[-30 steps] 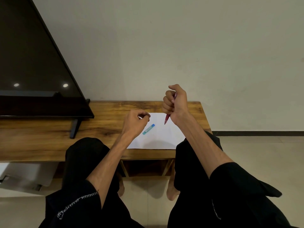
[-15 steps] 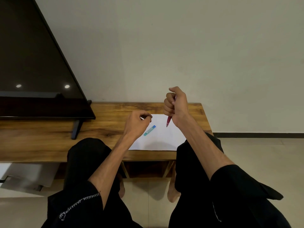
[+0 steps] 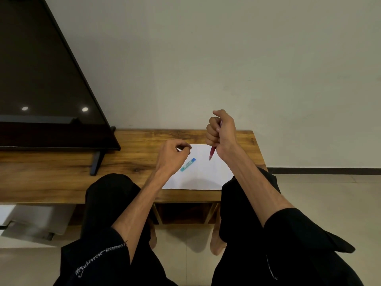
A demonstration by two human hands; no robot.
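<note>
- The right grip [image 3: 221, 133] is fisted round the red pen [image 3: 212, 152], tip pointing down above the white paper [image 3: 203, 175] on the bench [image 3: 61, 174].
- The left grip [image 3: 172, 155] is curled closed, thumb meeting forefinger, just beside the teal tube [image 3: 188, 164] lying on the paper.

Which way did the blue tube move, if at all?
No. The blue tube stays at the same spot on the paper, near its left side.
</note>
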